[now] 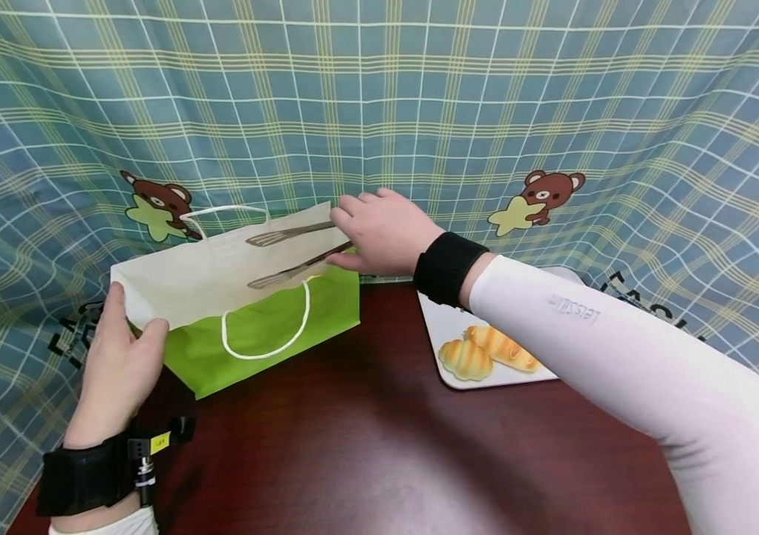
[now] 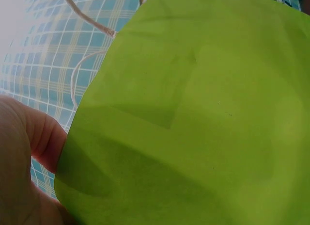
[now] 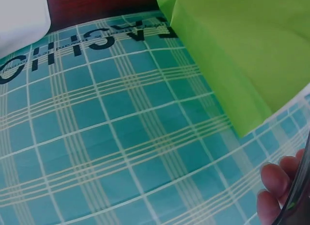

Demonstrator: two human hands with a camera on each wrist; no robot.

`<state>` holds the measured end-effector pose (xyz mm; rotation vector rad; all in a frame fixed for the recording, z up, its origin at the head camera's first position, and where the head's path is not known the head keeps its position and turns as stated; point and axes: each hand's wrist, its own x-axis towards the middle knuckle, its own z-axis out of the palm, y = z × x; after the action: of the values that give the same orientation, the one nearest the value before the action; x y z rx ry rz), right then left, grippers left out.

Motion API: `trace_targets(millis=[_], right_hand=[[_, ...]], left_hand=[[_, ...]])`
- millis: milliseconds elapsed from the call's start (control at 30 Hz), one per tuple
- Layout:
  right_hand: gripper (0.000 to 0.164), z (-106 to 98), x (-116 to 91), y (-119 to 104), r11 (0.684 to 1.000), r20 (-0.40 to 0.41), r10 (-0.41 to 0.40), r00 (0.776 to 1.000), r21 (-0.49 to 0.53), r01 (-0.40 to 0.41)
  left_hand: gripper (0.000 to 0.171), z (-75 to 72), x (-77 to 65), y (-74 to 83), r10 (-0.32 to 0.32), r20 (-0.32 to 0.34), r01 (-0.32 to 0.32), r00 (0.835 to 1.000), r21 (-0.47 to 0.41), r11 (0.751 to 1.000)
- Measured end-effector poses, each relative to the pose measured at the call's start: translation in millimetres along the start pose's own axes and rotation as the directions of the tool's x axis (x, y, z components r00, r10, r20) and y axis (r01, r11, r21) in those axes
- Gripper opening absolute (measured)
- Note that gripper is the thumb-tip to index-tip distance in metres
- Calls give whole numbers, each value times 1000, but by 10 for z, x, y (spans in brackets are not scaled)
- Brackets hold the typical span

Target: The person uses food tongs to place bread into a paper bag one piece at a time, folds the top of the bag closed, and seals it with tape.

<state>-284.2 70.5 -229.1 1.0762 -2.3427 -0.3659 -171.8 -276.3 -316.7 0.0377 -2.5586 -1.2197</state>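
Note:
A green paper bag (image 1: 206,360) with a pale inside and white cord handles stands at the left of the head view, its mouth spread toward me. At its left end, my left hand (image 1: 122,364) grips the rim; the left wrist view shows the green side panel (image 2: 203,104) beside that hand (image 2: 29,157). My right hand (image 1: 386,230) holds a pair of brown tongs (image 1: 289,234) at the bag's right end. Their slotted tips lie spread apart over the bag's mouth, with nothing between them. Fingers of the right hand (image 3: 276,186) and a dark tong arm (image 3: 296,186) show in the right wrist view.
A white tray (image 1: 449,375) on the dark red table (image 1: 366,446) is partly hidden under my right forearm. It bears a ridged bread roll (image 1: 466,360) and a longer bread (image 1: 506,349). A checked curtain (image 1: 393,96) with bear prints surrounds the table.

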Motion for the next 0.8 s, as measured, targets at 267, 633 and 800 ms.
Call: trace_targets(millis=[267,633,800], right_hand=[[61,-10,-163,206,986,-17,138,990,102,-135],[67,41,-533,409,939,-29,280,960,217,-267],[64,112,-762,455,887,-29,376,926,299,-351]], left_hand=[[74,-2,0,-7,-10,6,10,1000,6,1000],[74,0,15,7,-5,-4,5,1000,18,1000],[74,-11,10,1,-19,4,19,1000,20,1000]])
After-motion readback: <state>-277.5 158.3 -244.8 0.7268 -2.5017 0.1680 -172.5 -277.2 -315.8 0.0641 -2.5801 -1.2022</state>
